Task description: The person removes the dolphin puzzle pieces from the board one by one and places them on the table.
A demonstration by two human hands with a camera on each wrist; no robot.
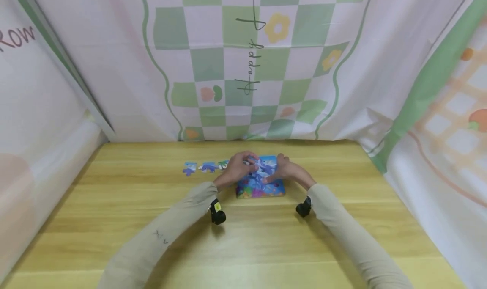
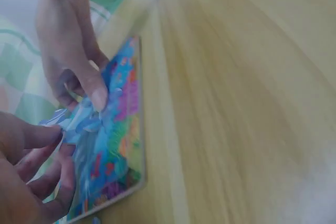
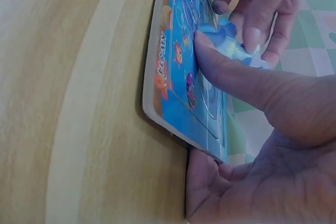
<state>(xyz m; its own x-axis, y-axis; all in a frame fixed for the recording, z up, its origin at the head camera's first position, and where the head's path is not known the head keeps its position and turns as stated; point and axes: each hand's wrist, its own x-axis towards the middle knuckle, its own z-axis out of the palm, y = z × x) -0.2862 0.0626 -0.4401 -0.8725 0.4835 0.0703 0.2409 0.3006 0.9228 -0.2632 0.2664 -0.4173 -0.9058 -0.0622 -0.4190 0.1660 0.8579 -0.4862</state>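
Note:
A blue puzzle board (image 1: 262,191) with a sea picture lies on the table between the two hands. My left hand (image 1: 236,169) is at its left side, pinching a light blue and white puzzle piece (image 3: 231,46) over the board's upper face. At the right edge, my right hand (image 1: 288,170) grips the board; its thumb (image 3: 223,69) lies across the top and its other fingers are partly hidden beneath the edge. The thumb's tip touches or nearly touches the puzzle piece; I cannot tell which.
Left of the board, loose puzzle pieces lie in a row: a dolphin piece (image 1: 189,168), another blue piece (image 1: 209,167) and a green one (image 1: 223,164) partly behind the left hand. A checkered curtain (image 1: 243,69) hangs along the wooden table's (image 1: 247,246) far edge.

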